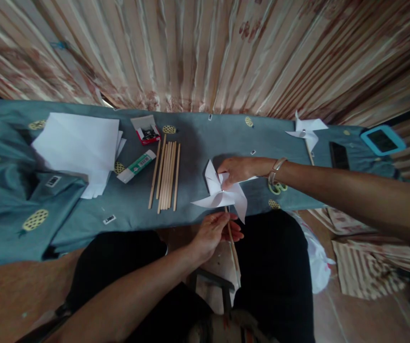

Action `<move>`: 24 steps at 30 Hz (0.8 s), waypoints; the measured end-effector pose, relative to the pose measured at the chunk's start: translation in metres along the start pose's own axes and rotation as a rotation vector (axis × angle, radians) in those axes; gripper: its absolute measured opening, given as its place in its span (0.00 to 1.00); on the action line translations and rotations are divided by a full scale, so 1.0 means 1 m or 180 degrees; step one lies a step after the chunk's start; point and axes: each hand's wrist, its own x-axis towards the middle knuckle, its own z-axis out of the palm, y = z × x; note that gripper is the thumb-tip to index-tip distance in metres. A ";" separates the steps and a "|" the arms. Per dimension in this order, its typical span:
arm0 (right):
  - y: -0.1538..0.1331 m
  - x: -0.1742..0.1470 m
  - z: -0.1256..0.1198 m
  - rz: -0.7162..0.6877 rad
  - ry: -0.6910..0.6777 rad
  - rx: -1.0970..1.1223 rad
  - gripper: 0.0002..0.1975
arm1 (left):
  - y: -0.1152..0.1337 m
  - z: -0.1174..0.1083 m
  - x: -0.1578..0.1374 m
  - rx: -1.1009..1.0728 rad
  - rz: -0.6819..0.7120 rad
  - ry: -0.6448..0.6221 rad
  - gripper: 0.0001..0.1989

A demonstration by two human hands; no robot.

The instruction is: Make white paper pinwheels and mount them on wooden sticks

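Observation:
A white paper pinwheel (231, 196) with a dark pin at its centre stands on a wooden stick (232, 245) at the table's near edge. My left hand (214, 233) is closed round the stick just below the blades, between thumb and fingers. At the pinwheel's upper right blade, my right hand (235, 170) touches the paper near the pin with its fingers bent; the hand hides part of that blade. Whether those fingertips pinch the paper is hard to see, though they press close on it. A bracelet (275, 171) circles the right wrist.
Several wooden sticks (167, 176) lie left of the pinwheel, beside a glue box (137, 166) and an open red box of pins (147, 131). White paper (79, 140) is stacked farther left. Scissors (278, 188), another pinwheel (305, 129), a phone (339, 155) and a blue-framed tablet (383, 140) are rightward.

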 end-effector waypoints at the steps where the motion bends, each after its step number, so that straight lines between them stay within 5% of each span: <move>1: 0.001 0.001 0.000 -0.0005 -0.0004 -0.0012 0.04 | -0.001 0.000 0.001 -0.0001 -0.0008 0.0002 0.11; 13: 0.020 0.006 0.003 -0.0045 -0.0346 0.0288 0.06 | -0.019 -0.001 0.002 -0.0235 -0.0278 -0.0094 0.16; 24: 0.019 -0.002 0.006 -0.0194 -0.0208 0.0363 0.03 | -0.023 -0.003 0.003 0.0142 0.0064 -0.0182 0.17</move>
